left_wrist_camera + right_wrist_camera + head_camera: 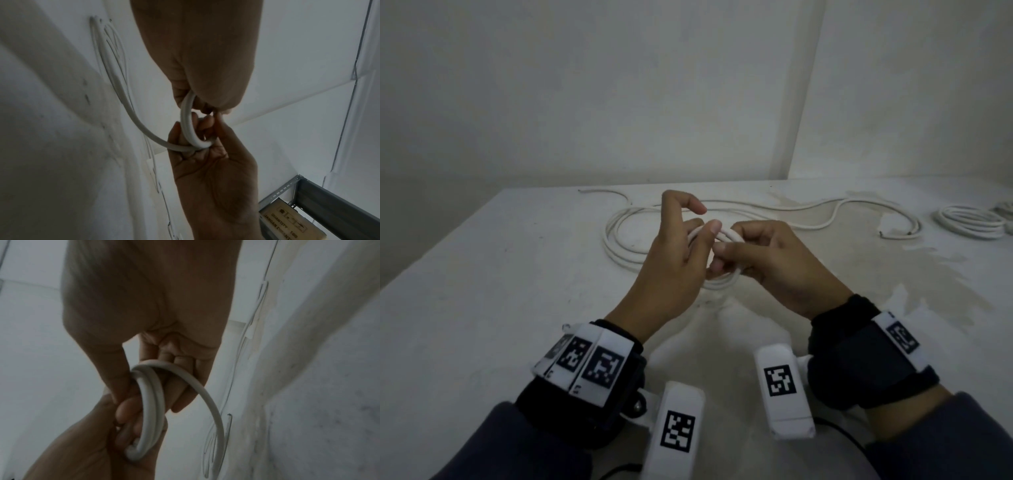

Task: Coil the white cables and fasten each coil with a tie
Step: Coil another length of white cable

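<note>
A small coil of white cable is held above the white table, between both hands. My left hand pinches the coil's left side with thumb and fingers, its index finger raised and bent. My right hand has its fingers curled through the loops. The rest of this cable lies in loose loops on the table behind the hands and trails off to the right. The left wrist view shows two loops of the coil hooked over the right hand's fingers. The right wrist view shows the coil gripped by both hands.
Another coiled white cable lies at the table's far right edge. The table's left edge drops off beside a wall. A grey metal shelf frame and a cardboard box appear in the left wrist view.
</note>
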A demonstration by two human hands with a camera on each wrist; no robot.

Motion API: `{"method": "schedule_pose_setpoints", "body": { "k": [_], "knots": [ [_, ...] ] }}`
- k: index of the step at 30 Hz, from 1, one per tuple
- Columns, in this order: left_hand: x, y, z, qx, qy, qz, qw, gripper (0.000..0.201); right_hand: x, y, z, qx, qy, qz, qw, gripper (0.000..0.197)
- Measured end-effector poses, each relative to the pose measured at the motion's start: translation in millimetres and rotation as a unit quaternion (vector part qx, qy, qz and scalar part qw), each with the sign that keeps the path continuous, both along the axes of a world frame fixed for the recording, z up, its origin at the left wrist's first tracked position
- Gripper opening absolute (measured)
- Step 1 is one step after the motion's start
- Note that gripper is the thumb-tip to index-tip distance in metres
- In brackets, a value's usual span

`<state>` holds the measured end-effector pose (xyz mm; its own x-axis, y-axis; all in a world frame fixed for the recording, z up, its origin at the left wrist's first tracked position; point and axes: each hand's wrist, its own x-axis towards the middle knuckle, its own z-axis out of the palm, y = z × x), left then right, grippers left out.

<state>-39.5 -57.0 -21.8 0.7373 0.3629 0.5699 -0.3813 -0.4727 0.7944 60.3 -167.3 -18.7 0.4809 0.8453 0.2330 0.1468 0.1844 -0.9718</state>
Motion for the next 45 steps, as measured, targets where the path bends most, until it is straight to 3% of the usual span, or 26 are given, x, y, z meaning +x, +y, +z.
{"method": "schedule_pose_setpoints", "body": {
  "k": [5, 7, 10, 13, 16, 19, 21, 24, 25, 27, 30, 32, 39, 45],
  "knots": [
    [3.0, 8.6, -4.1, -0.029, 0.013, 0.047, 0.998, 0.01, -9.7, 4.2, 1.0, 0.011, 0.14, 0.064, 0.988, 0.023],
    [3.8, 8.7, -4.4, -0.06, 0.039, 0.045, 0.996, 0.005, -11.3, 9.1, -0.8, 0.021, 0.188, 0.048, 0.981, 0.025],
    [4.9, 13.3, -7.9, -0.116, 0.095, 0.083, 0.985, 0.024, -8.9, 15.2, -1.8, 0.062, 0.258, -0.021, 0.964, 0.029],
    [0.6, 21.9, -10.3, -0.181, 0.177, 0.094, 0.963, 0.044, 1.8, 14.9, -3.4, 0.108, 0.314, -0.091, 0.939, 0.028],
    [-5.8, 23.2, -7.4, -0.214, 0.269, 0.061, 0.937, 0.049, 10.7, 11.9, -5.1, 0.142, 0.36, -0.116, 0.915, 0.029],
    [-6.8, 22.1, -9.7, -0.333, 0.344, 0.007, 0.878, 0.051, 11.8, 10.8, -4.1, 0.153, 0.379, -0.102, 0.907, 0.029],
    [-3.6, 22.4, -14.1, -0.432, 0.278, -0.007, 0.858, 0.042, 10.2, 11.1, -3.8, 0.144, 0.373, -0.091, 0.912, 0.028],
    [2.1, 25.1, -16.5, -0.541, 0.082, 0.018, 0.837, 0.027, 7.8, 11.8, -4.5, 0.123, 0.338, -0.113, 0.926, 0.029],
    [3.8, 26.1, -15.9, -0.546, 0.033, 0.032, 0.836, 0.02, 7.6, 12.0, -5.1, 0.113, 0.321, -0.124, 0.932, 0.029],
    [5.4, 25.3, -12.0, -0.491, -0.001, 0.055, 0.869, 0.013, 7.7, 11.4, -6.8, 0.087, 0.282, -0.134, 0.946, 0.029],
    [3.5, 23.8, -8.4, -0.322, 0.023, 0.069, 0.944, 0.017, 6.8, 11.4, -11.0, 0.014, 0.179, -0.137, 0.974, 0.03],
    [1.1, 23.6, -5.6, -0.254, 0.035, 0.06, 0.965, 0.021, 5.4, 10.6, -11.7, -0.022, 0.131, -0.128, 0.983, 0.032],
    [-2.6, 26.4, -3.4, -0.194, 0.025, 0.069, 0.978, 0.027, 6.0, 4.5, -11.2, -0.106, 0.096, -0.027, 0.989, 0.029],
    [-4.8, 23.6, -4.1, -0.208, 0.052, 0.009, 0.977, 0.032, 1.9, 2.8, -7.8, -0.137, 0.054, -0.02, 0.989, 0.033]
  ]
}}
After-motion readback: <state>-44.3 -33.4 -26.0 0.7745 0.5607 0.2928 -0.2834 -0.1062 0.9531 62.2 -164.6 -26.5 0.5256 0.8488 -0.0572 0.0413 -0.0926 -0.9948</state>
